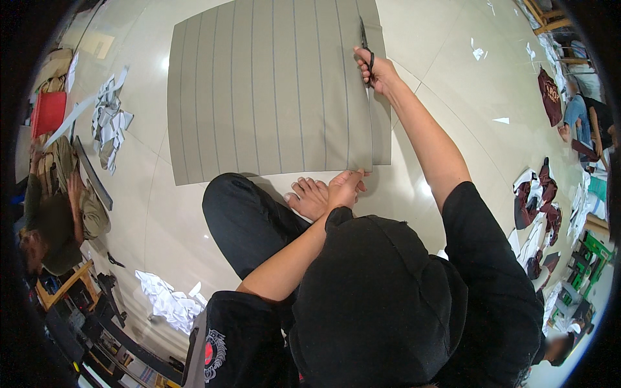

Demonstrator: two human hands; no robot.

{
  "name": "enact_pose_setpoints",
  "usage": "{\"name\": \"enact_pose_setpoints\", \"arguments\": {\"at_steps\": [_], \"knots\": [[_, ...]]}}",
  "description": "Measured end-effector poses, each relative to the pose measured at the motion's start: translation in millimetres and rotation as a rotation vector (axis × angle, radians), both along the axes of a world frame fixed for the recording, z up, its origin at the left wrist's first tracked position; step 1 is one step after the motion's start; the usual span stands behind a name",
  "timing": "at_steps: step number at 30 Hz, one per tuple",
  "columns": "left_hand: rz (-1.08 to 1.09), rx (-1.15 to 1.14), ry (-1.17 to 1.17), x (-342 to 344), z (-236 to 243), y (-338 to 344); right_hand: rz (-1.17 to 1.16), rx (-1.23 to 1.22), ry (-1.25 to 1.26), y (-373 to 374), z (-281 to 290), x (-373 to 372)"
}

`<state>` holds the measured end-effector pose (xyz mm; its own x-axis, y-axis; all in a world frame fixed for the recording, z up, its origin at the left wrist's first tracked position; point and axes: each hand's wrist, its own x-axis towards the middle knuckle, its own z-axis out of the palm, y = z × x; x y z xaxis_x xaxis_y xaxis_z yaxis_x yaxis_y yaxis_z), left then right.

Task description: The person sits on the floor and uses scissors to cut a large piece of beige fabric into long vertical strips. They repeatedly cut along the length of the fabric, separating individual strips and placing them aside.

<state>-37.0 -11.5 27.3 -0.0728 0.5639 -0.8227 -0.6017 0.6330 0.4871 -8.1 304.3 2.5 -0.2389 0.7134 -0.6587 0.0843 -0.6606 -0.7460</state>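
Right hand (380,73) curls fingers around black-handled scissors (364,37) over the taupe pinstriped sheet (262,97); left hand (344,189) pinches its near edge.

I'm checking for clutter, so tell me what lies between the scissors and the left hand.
In the head view, only the right part of the striped sheet lies between the scissors and left hand.

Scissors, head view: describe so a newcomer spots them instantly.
Start at the large grey-beige striped sheet on the pale tiled floor. Along its right side, near the top of the picture, the right hand holds the scissors, tip pointing away from the person. Against sheet and hand, they stand out as solid black, with a tapering point.
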Motion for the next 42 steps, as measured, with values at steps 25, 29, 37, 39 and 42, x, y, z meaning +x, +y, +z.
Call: {"name": "enact_pose_setpoints", "arguments": {"at_steps": [25,29,37,39,42], "knots": [[-0.009,0.023,-0.023,-2.3,-4.2,-2.8,0.011,-0.02,0.008,30.3,-3.9,-4.5],[0.001,0.038,-0.019,-1.7,-1.8,-1.5,0.004,-0.012,0.001,33.2,-7.8,-4.2],[0.022,0.042,-0.038,-0.8,-10.4,-4.2,0.013,-0.01,0.048,35.1,-12.4,-6.3],[0.018,0.038,-0.03,-1.2,-8.3,-4.1,0.0,-0.01,0.053,37.0,-10.9,-7.2],[0.005,0.048,-0.023,-2.1,-6.1,-3.6,-0.011,0.009,0.051,44.2,-9.8,-8.1]]}}
